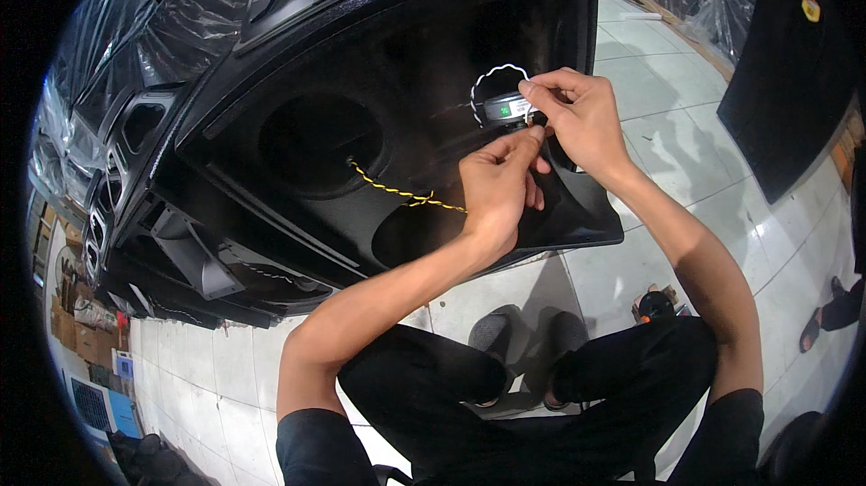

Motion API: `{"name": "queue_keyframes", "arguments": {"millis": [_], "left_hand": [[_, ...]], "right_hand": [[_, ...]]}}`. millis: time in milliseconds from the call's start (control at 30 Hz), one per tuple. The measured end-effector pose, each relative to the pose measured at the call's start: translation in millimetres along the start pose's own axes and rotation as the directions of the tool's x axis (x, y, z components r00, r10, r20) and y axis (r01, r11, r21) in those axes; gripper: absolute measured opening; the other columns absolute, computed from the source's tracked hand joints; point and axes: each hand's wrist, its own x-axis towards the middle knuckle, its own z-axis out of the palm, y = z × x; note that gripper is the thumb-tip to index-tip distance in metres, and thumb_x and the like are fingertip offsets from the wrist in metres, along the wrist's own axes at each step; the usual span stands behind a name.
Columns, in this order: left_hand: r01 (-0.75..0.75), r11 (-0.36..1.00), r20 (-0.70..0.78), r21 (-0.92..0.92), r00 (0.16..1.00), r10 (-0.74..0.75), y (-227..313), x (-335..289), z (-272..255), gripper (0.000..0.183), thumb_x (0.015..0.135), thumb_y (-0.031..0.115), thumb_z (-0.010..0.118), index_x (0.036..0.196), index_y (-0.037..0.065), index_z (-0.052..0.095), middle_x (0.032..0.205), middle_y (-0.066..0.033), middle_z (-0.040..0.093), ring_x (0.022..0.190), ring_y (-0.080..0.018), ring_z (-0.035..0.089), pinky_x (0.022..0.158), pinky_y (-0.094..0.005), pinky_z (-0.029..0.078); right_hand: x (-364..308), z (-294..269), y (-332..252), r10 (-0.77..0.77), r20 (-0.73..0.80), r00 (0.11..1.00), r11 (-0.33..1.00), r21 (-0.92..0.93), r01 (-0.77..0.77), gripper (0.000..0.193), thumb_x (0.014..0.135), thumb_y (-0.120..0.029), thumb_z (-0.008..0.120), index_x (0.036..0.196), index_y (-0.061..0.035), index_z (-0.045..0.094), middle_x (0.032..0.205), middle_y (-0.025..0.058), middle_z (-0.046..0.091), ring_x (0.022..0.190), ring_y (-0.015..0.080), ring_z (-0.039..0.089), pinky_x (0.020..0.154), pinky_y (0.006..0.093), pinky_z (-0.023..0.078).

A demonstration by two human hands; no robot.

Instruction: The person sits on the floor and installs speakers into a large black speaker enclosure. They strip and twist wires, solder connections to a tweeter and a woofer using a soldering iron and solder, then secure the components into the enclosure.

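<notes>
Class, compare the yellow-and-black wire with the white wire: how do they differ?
The yellow-and-black wire slants down from a round recess toward the left hand; the white wire arches in a loop to the right hand. The yellow-and-black wire mixes two clear colours, while the white wire looks mainly white. Both are thin and wavy.

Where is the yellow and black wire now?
In the head view, left of centre, the yellow and black wire runs from the round opening toward the left hand.

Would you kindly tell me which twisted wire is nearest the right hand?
The white wire, arching to the right hand; the yellow-and-black wire lies left of the left hand.
</notes>
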Motion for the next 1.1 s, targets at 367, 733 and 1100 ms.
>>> {"name": "queue_keyframes", "arguments": {"millis": [367, 733, 1100], "left_hand": [[-0.015, 0.998, -0.038, -0.068, 0.999, 0.013, 7, 2, -4, 0.017, 0.096, 0.01, 0.065, 0.102, -0.004, 0.071, 0.078, -0.0083, 0.066, 0.048, -0.0081, 0.047, 0.046, -0.0279, 0.045], [-0.005, 0.999, -0.03, -0.044, 1.0, 0.004, 6, 4, -6, 0.015, 0.096, 0.013, 0.065, 0.099, -0.001, 0.072, 0.076, -0.0061, 0.066, 0.044, -0.0081, 0.043, 0.045, -0.0283, 0.043], [-0.188, 0.849, 0.286, 0.493, 0.957, 0.046, 90, -26, -46, 0.031, 0.094, 0.02, 0.069, 0.107, -0.007, 0.071, 0.083, -0.0116, 0.072, 0.054, -0.0096, 0.059, 0.05, -0.0239, 0.048]], "right_hand": [[0, 2, 2, -0.028, -0.007, 1.0, 1.0, 0.009, 0.028, 0.023, 0.092, -0.017, 0.072, 0.098, 0.0057, 0.073, 0.076, 0.0054, 0.066, 0.061, 0.0068, 0.056, 0.05, 0.0223, 0.043], [-2, -2, -2, -0.073, 0.022, 0.997, 0.994, -0.082, 0.075, 0.025, 0.092, -0.019, 0.072, 0.101, 0.0047, 0.073, 0.079, 0.006, 0.067, 0.063, 0.007, 0.057, 0.051, 0.0216, 0.045], [-20, -61, -48, 0.075, -0.086, 0.993, 0.978, -0.19, -0.091, 0.035, 0.093, -0.03, 0.071, 0.108, 0.0009, 0.074, 0.082, 0.0055, 0.069, 0.066, 0.0083, 0.059, 0.051, 0.0247, 0.046]]}}
